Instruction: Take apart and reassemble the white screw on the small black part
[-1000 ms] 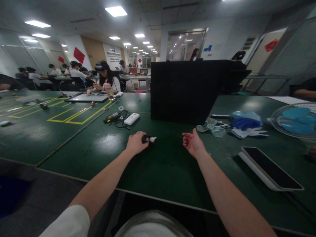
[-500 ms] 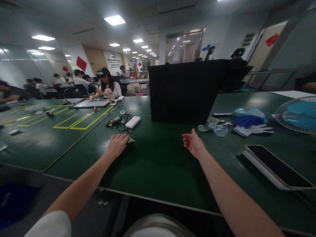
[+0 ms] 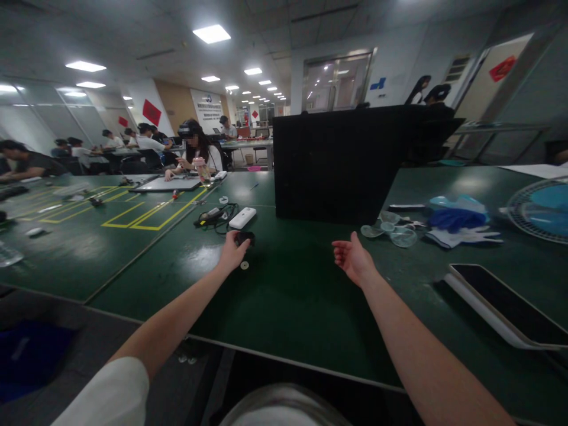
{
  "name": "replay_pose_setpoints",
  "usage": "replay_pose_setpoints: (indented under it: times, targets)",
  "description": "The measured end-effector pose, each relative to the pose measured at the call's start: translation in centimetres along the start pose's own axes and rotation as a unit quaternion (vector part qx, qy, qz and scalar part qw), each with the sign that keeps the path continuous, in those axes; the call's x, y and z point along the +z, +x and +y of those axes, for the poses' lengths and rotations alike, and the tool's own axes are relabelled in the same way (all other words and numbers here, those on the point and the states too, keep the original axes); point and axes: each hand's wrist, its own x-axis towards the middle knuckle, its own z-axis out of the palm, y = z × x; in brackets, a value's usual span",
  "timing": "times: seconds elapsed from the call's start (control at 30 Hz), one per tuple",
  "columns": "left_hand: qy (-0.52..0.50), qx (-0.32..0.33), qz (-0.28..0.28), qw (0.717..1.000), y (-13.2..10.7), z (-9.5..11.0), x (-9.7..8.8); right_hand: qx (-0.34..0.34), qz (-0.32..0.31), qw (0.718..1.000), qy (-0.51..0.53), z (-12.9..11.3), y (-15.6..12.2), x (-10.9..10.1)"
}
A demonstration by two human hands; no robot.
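My left hand (image 3: pixel 232 249) is closed around a small dark rounded object (image 3: pixel 245 238), gripped between thumb and fingers; its exact kind I cannot make out. Just below that hand, a small pale disc with a dark centre (image 3: pixel 244 265) lies on the green table (image 3: pixel 275 313). My right hand (image 3: pixel 354 260) rests at the table to the right, palm turned inward, fingers loosely bent and thumb apart, with nothing in it. Close by on its right are several clear plastic cups or lids (image 3: pixel 402 235).
A large black box-like panel (image 3: pixel 332 165) stands ahead. Beyond my left hand lie a white power bank-like device (image 3: pixel 242 218) and a tangle of black cables (image 3: pixel 217 216). To the right are blue-and-white gloves (image 3: pixel 461 228), a phone (image 3: pixel 510 299) and a fan (image 3: pixel 541 207). A co-worker (image 3: pixel 195 151) sits across.
My left hand has gone from lying on the table to gripping the dark object, slightly to the right. The pale disc now shows below it. My right hand keeps nearly the same pose.
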Motion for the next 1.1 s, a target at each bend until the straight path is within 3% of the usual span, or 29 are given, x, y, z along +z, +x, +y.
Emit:
replay_pose_setpoints:
  times: [0.1,0.2,0.4,0.5,0.6,0.67,0.7,0.8,0.9,1.0,1.1]
  targets:
    - [0.049,0.025,-0.099,0.994,-1.2,2.8,3.2,-0.001,-0.002,1.0,-0.003,0.1,0.1,-0.1]
    - [0.082,0.078,-0.158,0.981,-3.3,6.4,6.3,-0.004,0.001,1.0,-0.01,0.0,0.0,0.1]
    - [0.06,0.129,-0.183,0.973,-8.4,13.2,11.9,-0.011,0.032,0.999,0.011,-0.4,-0.5,0.8]
    - [0.019,0.133,-0.205,0.969,-9.4,14.2,12.1,-0.04,0.036,0.999,0.003,-0.7,-0.9,1.1]
    - [-0.048,0.108,-0.207,0.971,-8.9,13.1,10.4,-0.108,0.017,0.991,-0.083,-0.9,-1.9,1.7]
    - [-0.086,0.083,-0.178,0.977,-8.1,11.4,8.7,-0.184,-0.017,0.959,-0.217,-0.9,-3.1,2.5]
    - [-0.097,0.072,-0.15,0.981,-7.6,10.4,7.8,-0.226,-0.041,0.926,-0.301,-0.8,-3.8,3.0]
    - [-0.092,0.061,-0.078,0.991,-6.2,7.3,5.1,-0.293,-0.171,0.779,-0.527,-0.1,-6.1,5.0]
    - [-0.056,0.069,-0.138,0.986,-5.4,5.3,3.0,-0.289,-0.242,0.677,-0.632,0.8,-7.7,6.7]
    - [-0.023,0.084,-0.239,0.967,-5.5,5.1,2.0,-0.286,-0.25,0.644,-0.664,1.4,-8.1,7.3]
    - [0.001,0.093,-0.26,0.961,-6.0,6.0,2.1,-0.279,-0.233,0.652,-0.665,1.4,-7.6,7.2]
